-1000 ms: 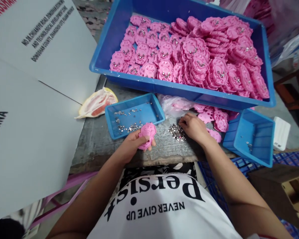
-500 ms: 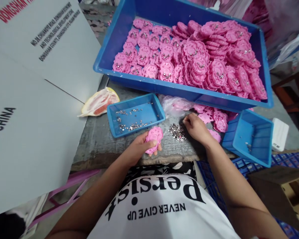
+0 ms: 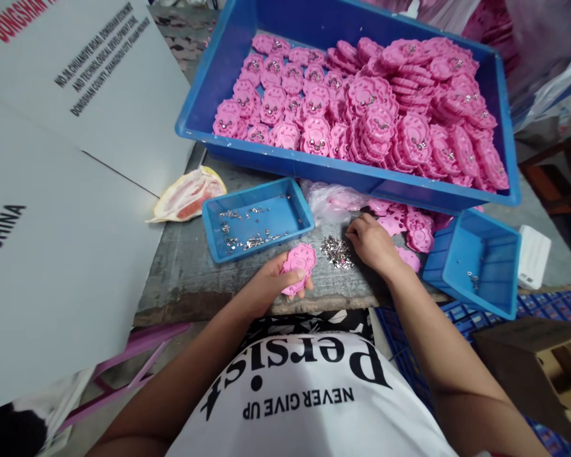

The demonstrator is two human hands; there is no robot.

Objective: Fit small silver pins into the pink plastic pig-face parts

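Observation:
My left hand (image 3: 271,284) grips a pink flower-shaped plastic part (image 3: 299,266) above the near edge of the grey table (image 3: 185,279). A little to its right lies a heap of small silver metal pieces (image 3: 337,252). My right hand (image 3: 374,244) rests at the right side of that heap, fingers curled down and pinched at its edge; what they hold is too small to make out. Loose pink parts (image 3: 412,230) lie just behind the right hand.
A large blue bin (image 3: 342,174) full of pink parts stands at the back. A small blue tray (image 3: 254,219) holds scattered metal pieces. Another small blue tray (image 3: 476,263) tilts at the right, beside a white block (image 3: 533,257). White cardboard (image 3: 57,190) covers the left; a fruit peel (image 3: 188,193) lies there.
My left hand has carried the pink part to the right, closer to the metal heap. My right hand has stayed at the heap's edge.

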